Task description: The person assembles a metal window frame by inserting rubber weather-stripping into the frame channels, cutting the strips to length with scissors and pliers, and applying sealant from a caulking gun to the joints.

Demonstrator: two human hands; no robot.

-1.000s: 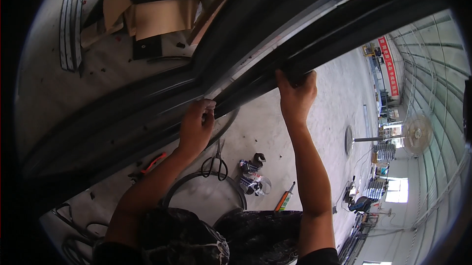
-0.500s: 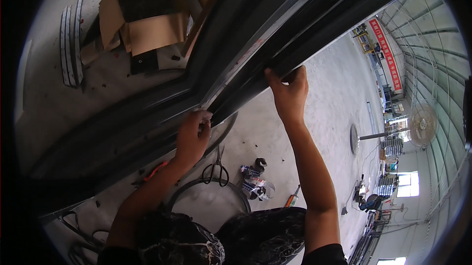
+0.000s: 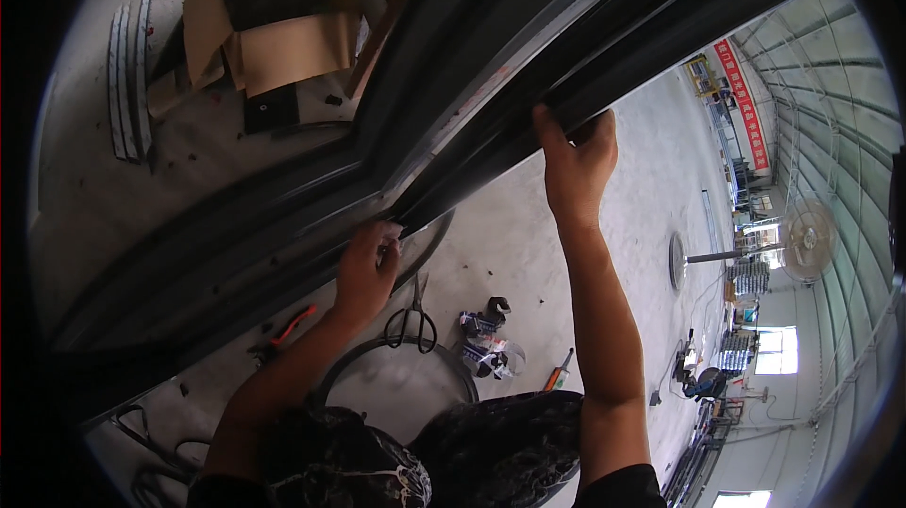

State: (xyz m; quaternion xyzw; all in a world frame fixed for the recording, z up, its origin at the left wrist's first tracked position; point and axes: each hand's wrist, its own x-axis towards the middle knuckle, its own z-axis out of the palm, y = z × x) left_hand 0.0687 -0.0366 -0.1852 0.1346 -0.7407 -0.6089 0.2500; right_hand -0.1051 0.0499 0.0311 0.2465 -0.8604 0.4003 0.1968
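Observation:
A large dark frame (image 3: 453, 74) with long grooved profiles runs from the lower left to the upper right, and an inner corner shows near its middle. My right hand (image 3: 580, 168) grips the frame's near edge, thumb on the upper face and the other fingers curled beneath, partly hidden. Just below the inner corner, my left hand (image 3: 366, 267) is closed with its fingertips against the frame's near side. Whatever is pinched there, if anything, is too small to make out.
On the floor below lie black-handled scissors (image 3: 411, 327), a red-handled tool (image 3: 293, 325), a crumpled plastic wrapper (image 3: 489, 349), a tube (image 3: 558, 371) and a coil of black strip (image 3: 332, 371). Beyond the frame stands an open cardboard box (image 3: 293, 53). A pedestal fan (image 3: 807, 238) is at the right.
My right hand has slid up and to the right along the frame's edge. My left hand stays near the inner corner, slightly lower. The whole view has shifted a little.

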